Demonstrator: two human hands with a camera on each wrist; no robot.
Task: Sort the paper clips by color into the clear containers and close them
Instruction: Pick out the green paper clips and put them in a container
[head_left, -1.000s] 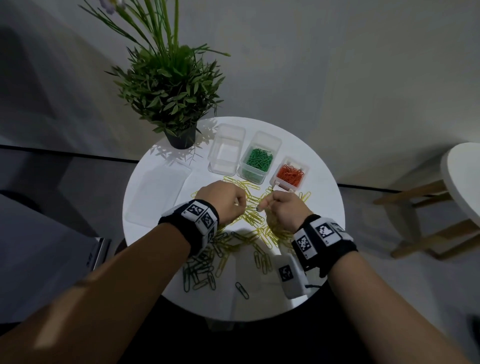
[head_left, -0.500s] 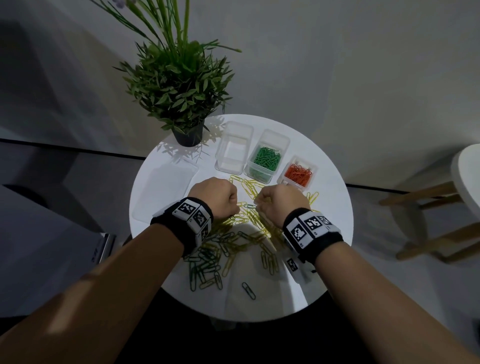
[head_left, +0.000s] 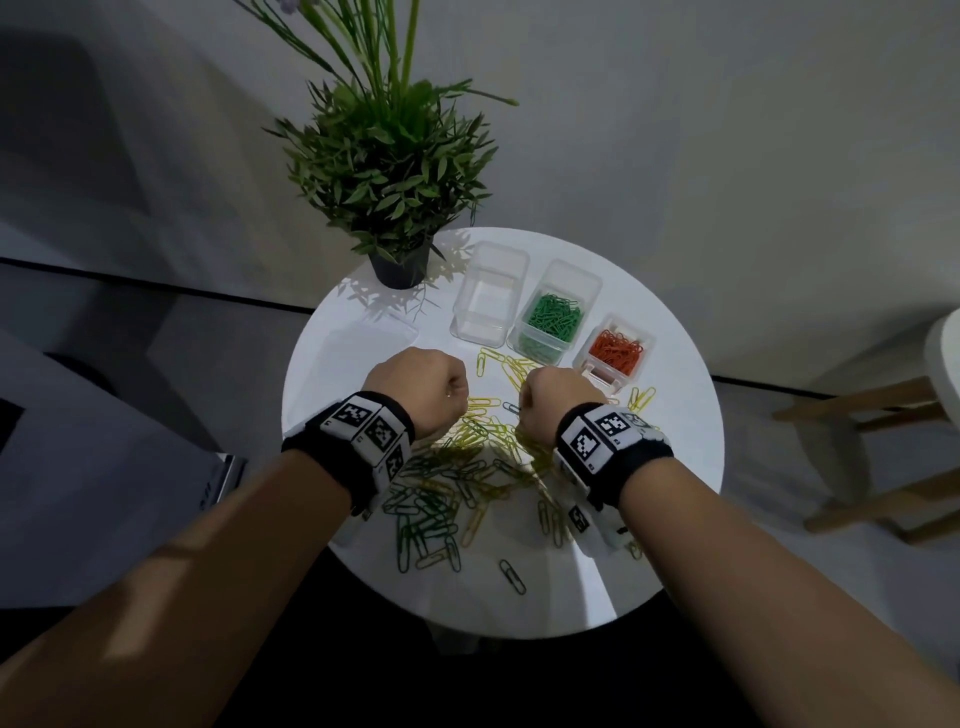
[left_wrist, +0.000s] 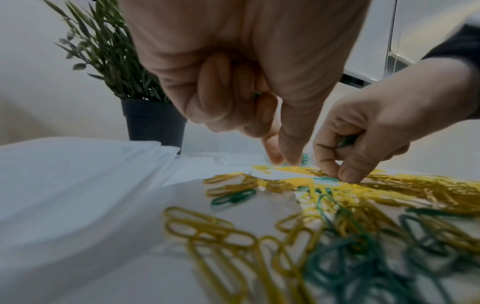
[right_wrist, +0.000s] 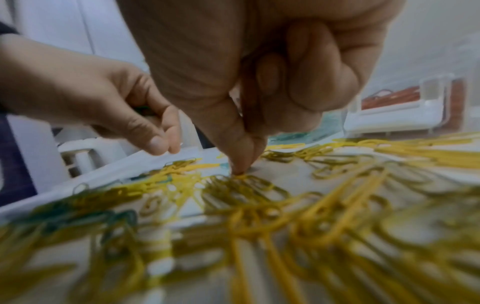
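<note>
Pretty cramped in the middle: loose clips (head_left: 467, 483) cover the table (head_left: 670, 467) center, three tubs (head_left: 488, 296) line the upper edge, plant (head_left: 395, 171) blocks upper left. Bare tabletop at the right and bottom edges.

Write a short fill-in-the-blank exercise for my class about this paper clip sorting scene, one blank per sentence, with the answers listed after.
1. The middle clear container holds ______ paper clips.
2. The container nearest the potted plant holds ______ clips.
3. Most loose clips between the two hands on the white round table are ______.
4. The orange clips sit in the container farthest to the ______.

Answers: green; no; yellow; right
</note>
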